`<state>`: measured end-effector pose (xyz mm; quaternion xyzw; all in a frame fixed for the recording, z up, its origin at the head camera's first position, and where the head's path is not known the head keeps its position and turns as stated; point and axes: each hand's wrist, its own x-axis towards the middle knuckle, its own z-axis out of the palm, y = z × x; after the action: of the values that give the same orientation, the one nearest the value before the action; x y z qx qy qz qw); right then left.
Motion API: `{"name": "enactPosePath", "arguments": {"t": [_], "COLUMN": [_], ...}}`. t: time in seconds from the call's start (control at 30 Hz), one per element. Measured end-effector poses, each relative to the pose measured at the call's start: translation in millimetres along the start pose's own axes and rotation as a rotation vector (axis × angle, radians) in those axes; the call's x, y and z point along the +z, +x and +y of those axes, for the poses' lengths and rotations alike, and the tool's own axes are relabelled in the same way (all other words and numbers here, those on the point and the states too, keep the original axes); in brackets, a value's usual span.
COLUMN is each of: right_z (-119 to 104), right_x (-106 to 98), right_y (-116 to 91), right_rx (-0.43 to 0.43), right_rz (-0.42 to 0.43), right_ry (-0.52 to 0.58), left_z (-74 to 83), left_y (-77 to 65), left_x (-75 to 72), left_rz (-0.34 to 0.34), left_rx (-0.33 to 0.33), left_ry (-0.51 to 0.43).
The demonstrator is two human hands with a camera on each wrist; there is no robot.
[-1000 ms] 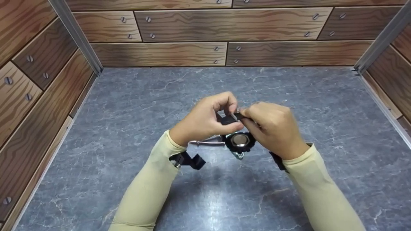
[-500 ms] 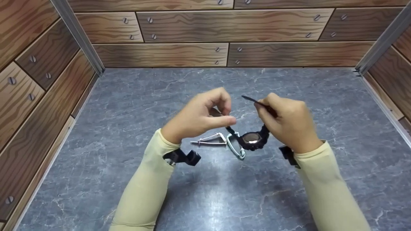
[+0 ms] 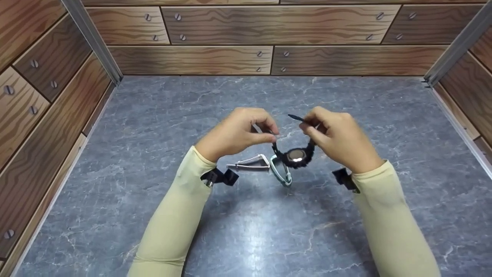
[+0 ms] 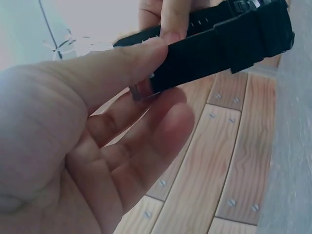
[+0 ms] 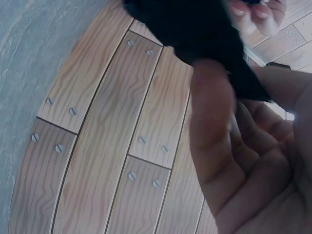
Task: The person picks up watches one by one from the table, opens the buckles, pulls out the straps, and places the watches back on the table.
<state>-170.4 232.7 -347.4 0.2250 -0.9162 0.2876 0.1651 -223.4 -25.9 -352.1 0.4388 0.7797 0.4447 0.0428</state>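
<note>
A black wristwatch (image 3: 296,155) hangs between the two hands, with the shiny metal back of its case turned toward the head camera. My left hand (image 3: 240,129) pinches the buckle end of the strap; in the left wrist view a metal buckle (image 4: 142,89) shows by the thumb and fingers. My right hand (image 3: 336,136) pinches the other strap half, whose pointed tip (image 3: 295,117) sticks out to the left. Close up in the right wrist view, the dark strap (image 5: 200,34) runs between thumb and fingers. The two strap ends are apart.
Below the watch, a mint green carabiner (image 3: 281,173) lies on the grey marbled table (image 3: 173,115). Left of it lies a pale pinkish carabiner (image 3: 251,163). Wood-patterned walls (image 3: 215,59) stand at the back and both sides.
One second ago the hands were together at the buckle with both strap ends. They have since drawn apart, each with its own strap end, and the mint carabiner has come into fuller view.
</note>
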Motion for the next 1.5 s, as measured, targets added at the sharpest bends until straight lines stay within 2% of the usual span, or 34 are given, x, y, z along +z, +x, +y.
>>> {"name": "enactPosePath", "arguments": {"t": [0.13, 0.3, 0.5, 0.7, 0.9, 1.07, 1.17, 1.27, 1.4, 1.5], "right_z": [3.5, 6.9, 11.1, 11.8, 13.6, 21.7, 32.4, 46.5, 65.2, 75.3], "right_x": [-1.5, -2.5, -6.9, -11.5, -14.0, -8.4, -1.4, 5.7, 17.4, 27.2], "right_y": [1.6, 2.5, -0.7, -0.1, 0.0, 3.0, 6.3, 8.8, 10.7, 11.4], "right_rx": [0.009, 0.026, 0.018, 0.031, 0.035, 0.054, 0.022, -0.032, -0.095, -0.124], "right_rz": [-0.096, -0.218, -0.259, -0.26, -0.213, -0.249, -0.261, -0.244, -0.208, -0.212], "right_ry": [0.018, 0.083, 0.127, 0.143, 0.105, 0.032, -0.075, -0.152, -0.184, -0.183], "left_z": [-1.3, -2.4, -4.5, -10.8, -19.3, -29.7, -37.0, -43.9, -52.4, -57.0], "left_y": [2.9, 4.8, 6.0, 7.8, 10.9, 9.0, 4.3, -0.3, -5.3, -7.9], "left_x": [0.9, 4.2, 8.0, 8.3, 13.8, 19.1, 20.7, 22.5, 25.6, 27.2], "left_rz": [0.049, 0.126, 0.159, 0.152, 0.097, 0.05, 0.027, -0.032, -0.144, -0.19], "left_rx": [-0.015, -0.028, -0.044, -0.077, -0.097, -0.164, -0.218, -0.263, -0.328, -0.372], "left_ry": [0.026, -0.017, -0.043, 0.0, 0.022, 0.064, 0.115, 0.17, 0.206, 0.219]}}
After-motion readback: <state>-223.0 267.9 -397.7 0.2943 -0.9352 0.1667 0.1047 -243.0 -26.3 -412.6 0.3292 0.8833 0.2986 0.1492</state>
